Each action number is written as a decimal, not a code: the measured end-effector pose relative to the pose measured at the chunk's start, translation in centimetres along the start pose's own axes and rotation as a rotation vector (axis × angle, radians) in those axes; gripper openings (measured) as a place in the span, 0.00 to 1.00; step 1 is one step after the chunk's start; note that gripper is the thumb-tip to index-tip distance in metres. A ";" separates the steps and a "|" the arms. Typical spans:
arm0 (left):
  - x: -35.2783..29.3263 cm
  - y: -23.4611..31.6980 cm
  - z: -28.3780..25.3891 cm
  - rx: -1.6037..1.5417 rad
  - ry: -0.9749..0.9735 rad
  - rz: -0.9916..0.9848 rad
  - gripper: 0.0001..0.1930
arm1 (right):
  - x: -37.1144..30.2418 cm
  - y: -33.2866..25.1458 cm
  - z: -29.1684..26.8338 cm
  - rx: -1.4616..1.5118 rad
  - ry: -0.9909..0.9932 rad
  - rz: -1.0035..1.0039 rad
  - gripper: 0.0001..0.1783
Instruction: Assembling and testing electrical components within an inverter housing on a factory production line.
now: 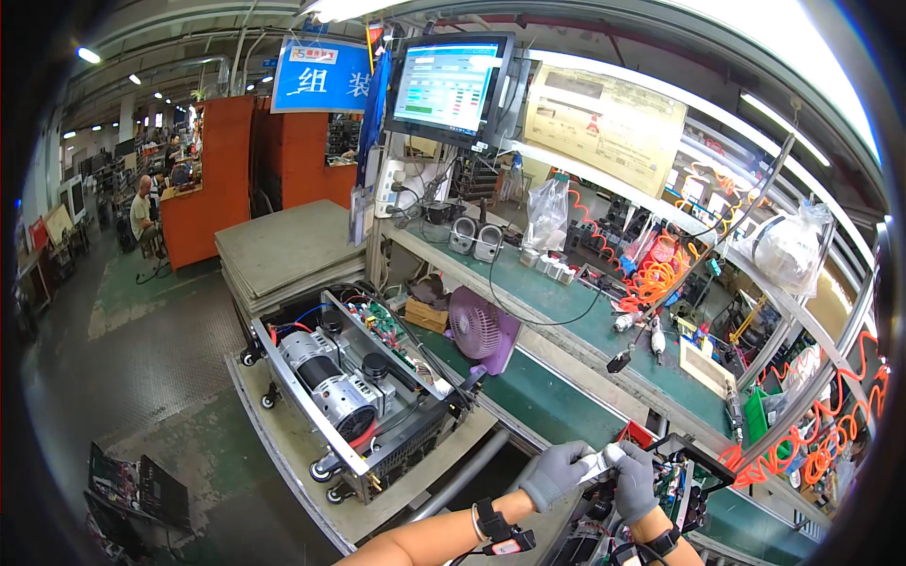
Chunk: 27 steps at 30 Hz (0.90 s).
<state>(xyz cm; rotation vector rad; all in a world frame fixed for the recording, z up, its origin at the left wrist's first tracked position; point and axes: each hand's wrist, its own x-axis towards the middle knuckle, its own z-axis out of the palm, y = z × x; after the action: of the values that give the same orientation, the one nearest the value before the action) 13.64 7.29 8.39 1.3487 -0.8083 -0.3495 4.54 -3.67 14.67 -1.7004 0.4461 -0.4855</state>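
Note:
My left hand (pixel 557 477) and my right hand (pixel 635 487), both in grey gloves, come together at the lower right of centre. Their fingers close on a small white piece (pixel 595 465), partly covered by the gloves, so its exact kind cannot be told. Under and beside the hands stands an open machine chassis (pixel 694 483) with circuit boards and wires. Just beyond the fingers shows a red part (pixel 638 434). To the left, another open machine (pixel 330 377) on casters carries a silver and black motor or compressor and a green circuit board.
Behind the machines runs a green bench (pixel 547 394) with a purple fan (pixel 479 325). A monitor (pixel 448 90) hangs above. Orange coiled hoses (pixel 661 278) and hanging tools (pixel 658 340) fill the right side. Stacked boards (pixel 283 247) stand at the left; a person (pixel 142 209) sits far off.

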 end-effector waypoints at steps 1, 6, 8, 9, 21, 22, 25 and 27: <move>0.0 0.0 -0.1 0.025 -0.014 0.011 0.07 | 0.0 -0.1 0.1 0.024 -0.031 -0.016 0.10; -0.1 0.3 -0.6 -0.085 -0.005 -0.006 0.07 | 0.0 -0.5 0.7 0.009 -0.010 0.039 0.11; -0.2 0.5 -0.8 -0.091 0.014 0.055 0.06 | 0.0 -0.7 0.7 0.023 -0.050 0.018 0.11; -0.3 0.6 -0.9 -0.106 0.006 0.027 0.06 | 0.0 -0.8 0.7 -0.023 -0.009 0.053 0.11; 0.2 0.5 -1.6 -0.134 -0.056 0.016 0.08 | 0.1 -1.3 1.3 0.122 -0.042 0.018 0.10; 0.3 0.4 -1.6 -0.116 -0.083 0.019 0.08 | 0.2 -1.2 1.2 0.133 -0.034 0.020 0.10; 0.7 0.3 -1.7 -0.110 -0.090 0.075 0.09 | 0.5 -1.2 0.9 0.093 -0.031 0.002 0.10; 1.1 0.2 -1.7 -0.128 -0.093 0.025 0.09 | 0.7 -1.2 0.7 0.099 -0.021 0.013 0.10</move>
<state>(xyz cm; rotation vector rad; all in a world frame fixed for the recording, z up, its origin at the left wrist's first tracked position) 15.50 7.87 8.89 1.2085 -0.8652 -0.4398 5.53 -3.27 15.81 -1.6050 0.4114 -0.4730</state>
